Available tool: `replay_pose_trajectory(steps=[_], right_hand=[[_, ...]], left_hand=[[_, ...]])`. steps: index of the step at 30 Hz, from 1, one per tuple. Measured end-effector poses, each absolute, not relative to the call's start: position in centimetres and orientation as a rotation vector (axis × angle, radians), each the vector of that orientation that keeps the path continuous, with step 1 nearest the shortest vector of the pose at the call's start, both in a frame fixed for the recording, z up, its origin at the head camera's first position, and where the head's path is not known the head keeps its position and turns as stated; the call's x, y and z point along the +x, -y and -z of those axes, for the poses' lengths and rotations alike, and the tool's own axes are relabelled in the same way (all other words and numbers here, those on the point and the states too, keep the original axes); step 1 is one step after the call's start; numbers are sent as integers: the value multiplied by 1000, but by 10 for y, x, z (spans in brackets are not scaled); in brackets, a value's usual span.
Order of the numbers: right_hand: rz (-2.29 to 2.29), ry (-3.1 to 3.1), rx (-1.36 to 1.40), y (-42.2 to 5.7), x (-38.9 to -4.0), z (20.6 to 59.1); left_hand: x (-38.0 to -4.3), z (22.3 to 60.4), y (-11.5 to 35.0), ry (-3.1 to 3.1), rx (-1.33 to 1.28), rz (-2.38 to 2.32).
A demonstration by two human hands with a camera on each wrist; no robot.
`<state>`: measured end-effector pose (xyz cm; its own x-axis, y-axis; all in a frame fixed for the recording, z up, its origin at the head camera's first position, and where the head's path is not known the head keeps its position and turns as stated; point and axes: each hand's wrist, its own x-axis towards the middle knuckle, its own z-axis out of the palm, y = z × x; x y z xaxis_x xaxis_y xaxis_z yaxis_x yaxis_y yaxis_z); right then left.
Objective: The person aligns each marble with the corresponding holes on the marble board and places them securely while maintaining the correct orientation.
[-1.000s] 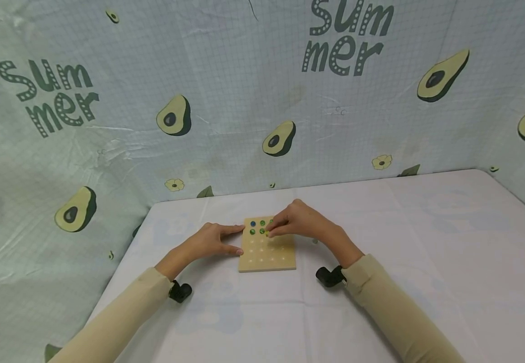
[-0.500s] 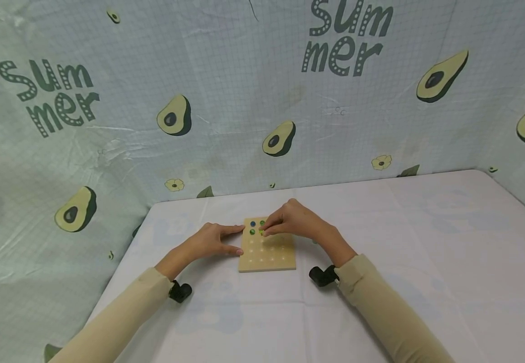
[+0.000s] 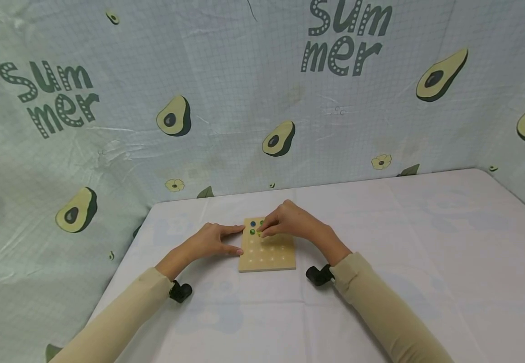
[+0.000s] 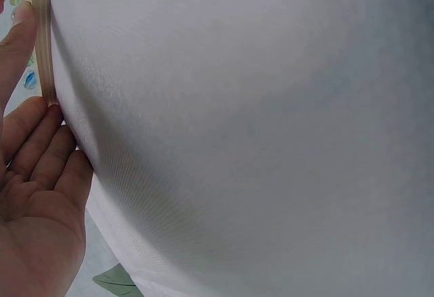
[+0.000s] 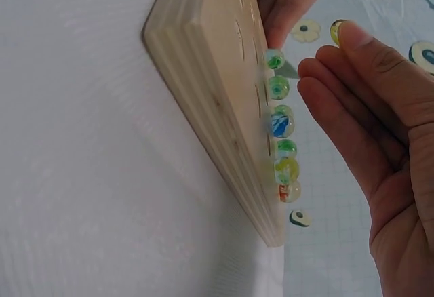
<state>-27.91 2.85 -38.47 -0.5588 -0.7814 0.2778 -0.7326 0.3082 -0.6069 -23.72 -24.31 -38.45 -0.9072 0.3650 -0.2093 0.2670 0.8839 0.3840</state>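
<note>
A square wooden board (image 3: 267,254) with rows of small round hollows lies on the table. My left hand (image 3: 205,241) touches its left side, thumb and fingers spread and fairly straight along the edge; the left wrist view shows the thumb (image 4: 19,36) against the wood. Above the board's upper part, my right hand (image 3: 291,220) pinches a yellow marble (image 5: 336,32) between thumb and finger. Several glass marbles sit in the far rows, among them a blue marble (image 3: 253,224) and a green marble (image 3: 252,232). Others are hidden behind the right hand in the head view.
White cloth (image 3: 244,322) covers the table under the board. Behind it hangs a pale curtain (image 3: 226,101) printed with avocados and lettering. Each wrist carries a small black camera, such as the right wrist camera (image 3: 319,276).
My right hand has shifted a little left over the board, covering more of the marbles in the second row. The left hand and the board have stayed in place.
</note>
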Motion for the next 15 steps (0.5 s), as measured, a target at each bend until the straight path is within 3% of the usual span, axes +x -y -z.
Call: replay_pose_trajectory(steps=[15], right_hand=[[958,-2496,-1425,-10,-285,388]], left_hand=[[-237,384,243,-2783,501,-508]])
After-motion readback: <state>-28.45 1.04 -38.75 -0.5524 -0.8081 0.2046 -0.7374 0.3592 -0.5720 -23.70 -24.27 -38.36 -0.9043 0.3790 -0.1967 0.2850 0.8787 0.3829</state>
